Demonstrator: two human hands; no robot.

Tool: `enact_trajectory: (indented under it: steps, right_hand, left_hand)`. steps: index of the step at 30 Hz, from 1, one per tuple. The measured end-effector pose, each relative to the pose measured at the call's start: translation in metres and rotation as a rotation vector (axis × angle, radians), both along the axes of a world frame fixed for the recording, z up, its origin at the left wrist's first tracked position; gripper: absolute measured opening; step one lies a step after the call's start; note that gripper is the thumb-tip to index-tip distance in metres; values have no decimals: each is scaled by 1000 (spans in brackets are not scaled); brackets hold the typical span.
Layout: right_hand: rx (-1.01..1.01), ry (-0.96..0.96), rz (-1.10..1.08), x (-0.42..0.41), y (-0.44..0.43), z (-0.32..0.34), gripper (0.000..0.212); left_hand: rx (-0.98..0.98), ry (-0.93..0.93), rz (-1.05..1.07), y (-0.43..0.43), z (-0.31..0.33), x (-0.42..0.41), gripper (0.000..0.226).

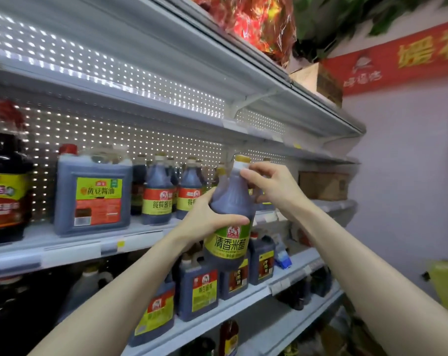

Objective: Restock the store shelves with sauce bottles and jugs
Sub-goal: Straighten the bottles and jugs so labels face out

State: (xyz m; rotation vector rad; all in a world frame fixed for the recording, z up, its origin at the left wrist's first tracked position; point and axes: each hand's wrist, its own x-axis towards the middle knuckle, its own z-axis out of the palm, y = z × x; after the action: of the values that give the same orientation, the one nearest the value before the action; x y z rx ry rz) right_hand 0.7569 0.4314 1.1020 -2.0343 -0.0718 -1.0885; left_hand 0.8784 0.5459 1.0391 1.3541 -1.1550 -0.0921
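Observation:
A dark vinegar jug (230, 201) with a green-yellow label and a yellow cap is held up in front of the middle shelf (71, 249). My left hand (207, 219) grips its body from the left, thumb across the top of the label. My right hand (271, 187) holds its neck and handle just under the cap. Behind it on the shelf stand similar jugs with red-and-yellow labels (157, 195), and a square soy sauce jug (93, 194) with a red cap.
A big dark bottle (5, 191) stands at the far left of the middle shelf. A cardboard box (324, 185) sits at that shelf's right end. The lower shelf (243, 299) holds several square jugs. The shelf above is bare.

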Motion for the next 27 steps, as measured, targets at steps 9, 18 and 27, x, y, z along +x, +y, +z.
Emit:
enact_trajectory:
  steps: [9,18,27]
  right_hand:
    - [31,17,93,67,-96,-1,5]
    - [-6,-15,272,131,-192,14,5]
    - [-9,-28,481,199,-271,30,19]
  left_hand:
    - [46,-13,85,-81,4,56,69]
    - [0,7,317,-159,11,92,72]
    - [-53,25,579,-233,23,135,77]
